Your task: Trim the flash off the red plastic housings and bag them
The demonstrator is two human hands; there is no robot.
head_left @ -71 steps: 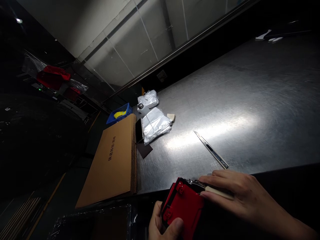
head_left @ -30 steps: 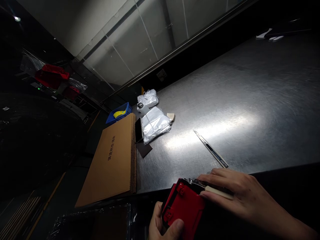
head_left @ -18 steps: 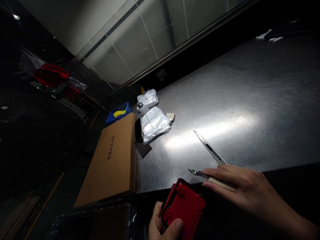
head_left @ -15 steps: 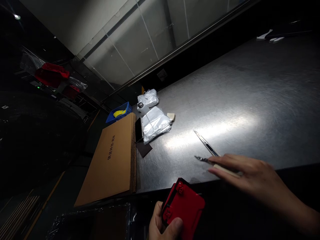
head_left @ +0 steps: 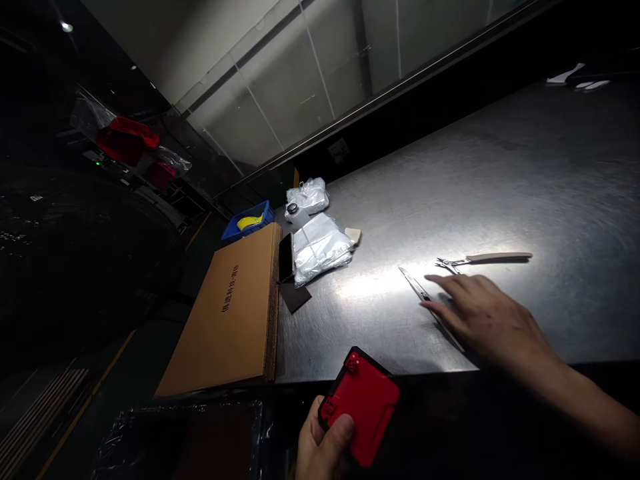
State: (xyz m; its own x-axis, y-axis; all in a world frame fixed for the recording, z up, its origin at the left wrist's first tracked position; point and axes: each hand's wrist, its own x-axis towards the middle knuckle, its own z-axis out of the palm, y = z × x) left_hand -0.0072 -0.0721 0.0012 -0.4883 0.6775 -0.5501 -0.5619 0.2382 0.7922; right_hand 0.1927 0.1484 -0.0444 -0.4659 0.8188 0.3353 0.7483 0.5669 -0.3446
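My left hand [head_left: 325,440] is closed around a red plastic part with a black border [head_left: 370,407], its thumb across the lower left corner. Two small round red bosses show on the part's left side. A slim utility knife [head_left: 413,283] lies on the metal table with its blade pointing up and left. Over the knife's body hovers my right hand [head_left: 487,317], index finger and thumb spread on either side of it; contact cannot be made out. Just beyond that hand rests a pair of nippers [head_left: 500,257] with beige handles, one handle partly hidden behind the hand.
Stacked cardboard [head_left: 225,313] stands at the table's left end. Beside it are a phone [head_left: 285,259], clear plastic bags [head_left: 323,247], a bottle [head_left: 297,215] and a dark flat square [head_left: 296,299]. A blue bin [head_left: 230,230] holds something yellow. Plastic lines a dark box below [head_left: 257,433].
The nippers have left my right hand and now lie on the table. That hand has opened and come over the knife. My left hand still holds the red part, slightly turned.
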